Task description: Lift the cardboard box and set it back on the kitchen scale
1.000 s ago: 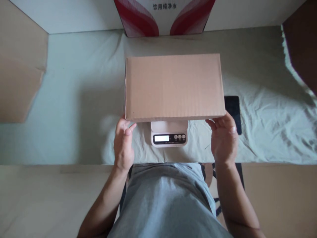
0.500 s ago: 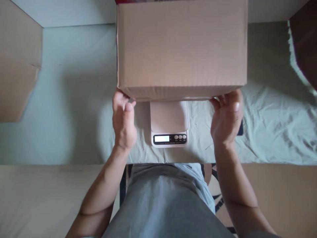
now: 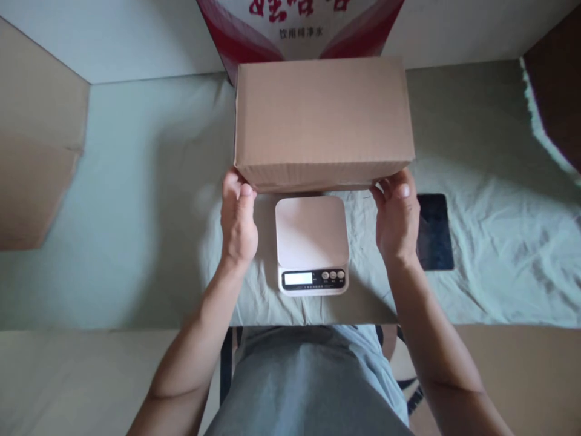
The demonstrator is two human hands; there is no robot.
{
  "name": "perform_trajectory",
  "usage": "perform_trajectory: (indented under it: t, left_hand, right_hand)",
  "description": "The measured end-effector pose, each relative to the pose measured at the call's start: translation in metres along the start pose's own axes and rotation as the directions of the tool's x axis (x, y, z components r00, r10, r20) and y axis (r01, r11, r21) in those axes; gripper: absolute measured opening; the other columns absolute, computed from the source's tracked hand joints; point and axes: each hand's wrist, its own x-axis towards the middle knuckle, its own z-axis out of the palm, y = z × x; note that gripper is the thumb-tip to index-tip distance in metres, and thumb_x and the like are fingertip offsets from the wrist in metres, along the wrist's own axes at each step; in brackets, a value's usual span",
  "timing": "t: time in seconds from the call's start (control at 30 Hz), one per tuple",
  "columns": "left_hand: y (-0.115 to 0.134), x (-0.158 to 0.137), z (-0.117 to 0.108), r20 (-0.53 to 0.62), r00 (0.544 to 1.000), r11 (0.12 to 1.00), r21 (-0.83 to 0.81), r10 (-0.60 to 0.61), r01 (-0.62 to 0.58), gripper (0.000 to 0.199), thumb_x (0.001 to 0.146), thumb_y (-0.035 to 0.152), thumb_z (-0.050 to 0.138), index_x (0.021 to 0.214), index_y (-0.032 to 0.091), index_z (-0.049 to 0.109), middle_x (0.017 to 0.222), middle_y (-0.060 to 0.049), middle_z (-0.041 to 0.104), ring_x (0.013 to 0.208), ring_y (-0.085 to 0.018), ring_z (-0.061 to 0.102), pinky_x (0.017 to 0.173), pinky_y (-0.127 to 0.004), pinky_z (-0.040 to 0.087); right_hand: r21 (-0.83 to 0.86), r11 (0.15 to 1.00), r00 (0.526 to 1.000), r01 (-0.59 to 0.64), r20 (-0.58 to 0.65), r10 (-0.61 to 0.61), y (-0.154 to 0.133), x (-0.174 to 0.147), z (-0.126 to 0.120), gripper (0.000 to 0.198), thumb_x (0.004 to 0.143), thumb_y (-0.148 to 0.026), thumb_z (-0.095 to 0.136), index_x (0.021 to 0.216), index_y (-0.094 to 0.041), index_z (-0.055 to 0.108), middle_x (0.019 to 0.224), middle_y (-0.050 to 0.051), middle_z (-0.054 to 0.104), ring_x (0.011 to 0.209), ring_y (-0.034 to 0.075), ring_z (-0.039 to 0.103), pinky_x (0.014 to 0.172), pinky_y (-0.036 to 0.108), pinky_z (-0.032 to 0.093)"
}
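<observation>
A brown cardboard box [image 3: 324, 112] is held between my two hands, just beyond a white digital kitchen scale [image 3: 312, 233]. My left hand [image 3: 239, 221] grips the box's near left lower corner, fingers partly hidden beneath it. At the near right lower corner my right hand [image 3: 397, 215] has hold in the same way. Red and white printing with Chinese characters shows on a panel [image 3: 302, 33] behind the box; whether it belongs to the same box I cannot tell. The scale's plate is bare and its display is lit, too small to read.
A dark phone or tablet [image 3: 436, 233] lies right of my right hand. Green cloth [image 3: 122, 181] covers the table. Another cardboard box [image 3: 40, 139] stands at the left edge, and a dark brown object [image 3: 558, 85] at the far right. A white wall [image 3: 149, 36] is behind.
The cardboard box has moved away from me and looks smaller, with both hands still on it. More of the scale, the dark device and the red-and-white panel now show.
</observation>
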Motion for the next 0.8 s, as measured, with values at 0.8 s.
perform_trajectory:
  t: [0.8]
  left_hand:
    - [-0.035, 0.023, -0.004, -0.012, 0.986, 0.986, 0.023, -0.167, 0.167, 0.071, 0.081, 0.079, 0.042, 0.132, 0.030, 0.052, 0.148, -0.008, 0.048, 0.142, -0.027, 0.041, 0.113, -0.047, 0.039]
  right_hand:
    - [0.052, 0.969, 0.969, -0.242, 0.056, 0.240, 0.010, 0.027, -0.009, 0.067, 0.070, -0.082, 0.046, 0.117, -0.035, 0.059, 0.139, 0.001, 0.058, 0.138, 0.027, 0.049, 0.114, 0.049, 0.041]
